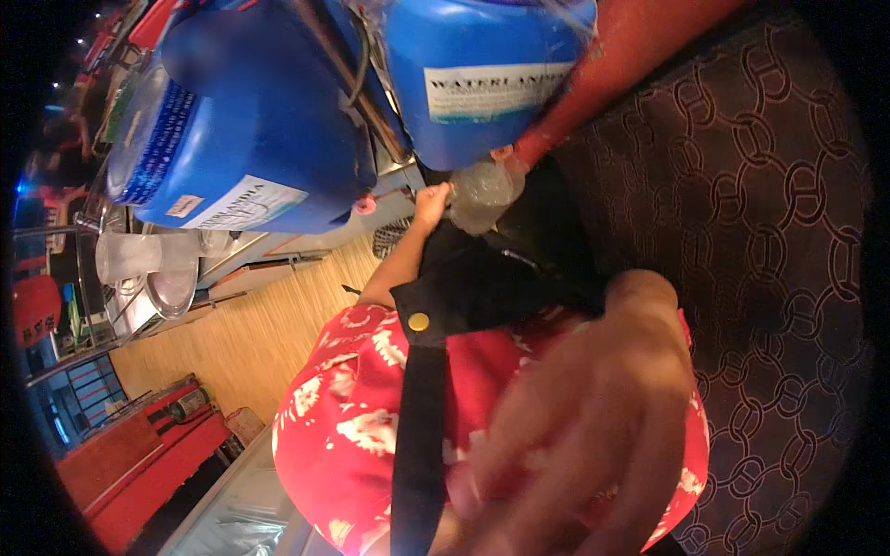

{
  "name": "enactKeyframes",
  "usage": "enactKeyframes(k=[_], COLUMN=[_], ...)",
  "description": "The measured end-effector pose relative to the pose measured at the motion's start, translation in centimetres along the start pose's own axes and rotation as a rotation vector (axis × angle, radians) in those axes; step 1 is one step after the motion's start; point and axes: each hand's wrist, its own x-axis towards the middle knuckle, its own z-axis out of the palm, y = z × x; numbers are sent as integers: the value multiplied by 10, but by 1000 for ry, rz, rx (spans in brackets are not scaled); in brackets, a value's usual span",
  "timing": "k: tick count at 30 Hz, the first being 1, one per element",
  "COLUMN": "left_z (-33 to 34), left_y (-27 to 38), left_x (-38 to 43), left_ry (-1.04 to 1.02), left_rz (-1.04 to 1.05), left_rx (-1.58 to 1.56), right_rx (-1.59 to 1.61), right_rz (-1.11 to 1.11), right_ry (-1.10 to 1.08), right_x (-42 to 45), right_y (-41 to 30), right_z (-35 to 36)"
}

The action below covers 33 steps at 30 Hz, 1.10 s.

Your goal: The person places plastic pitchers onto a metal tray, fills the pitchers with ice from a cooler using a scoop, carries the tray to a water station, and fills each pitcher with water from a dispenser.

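My left hand [432, 201] grips the side of a translucent cup [483, 198], its fingers closed at what looks like a handle. Directly beyond the cup stands a blue plastic water container [500, 42] with a printed label; a small pinkish tap [502, 153] is near the cup's top edge. What fills the cup I cannot tell. Close to the camera and blurred, my right hand [591, 417] is raised before my chest, back of the hand showing. Its fingers look spread with nothing visible in them, though the palm is hidden. A black apron [487, 278] covers my front over a red patterned shirt.
A second blue water container [243, 139] stands at left, with its own tap [365, 203]. Clear plastic cups [128, 257] sit beside it. A red post-like thing [626, 69] slants down toward the cup. Dark chain-patterned carpet [765, 278] spreads at right, a wood-look floor [264, 299] at left.
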Motion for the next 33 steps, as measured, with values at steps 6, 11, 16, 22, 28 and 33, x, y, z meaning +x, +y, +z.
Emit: enactKeyframes(k=[6,11,16,22,28,33], left_z=[19,23,23,17,16,12], left_y=[8,5,13,14,6,-1], left_x=[4,14,4,5,7,12], left_ry=[-51,-83,31,-151,-126,-154], left_rz=[-29,-7,-1,-55,-41,-62], left_rx=[-13,-100,-88,-44,-82,-93], right_rx=[-682,-445,-458,-1112,-1594,-1681], right_rz=[-935,-889,-675,476,634,894], right_ry=[19,-9,-155,1056,1303,1311], right_x=[11,8,-24,-109,-122,-106], right_y=[25,21,-4,48,104,109], right_z=[2,-18,-56,-160,-237,-245])
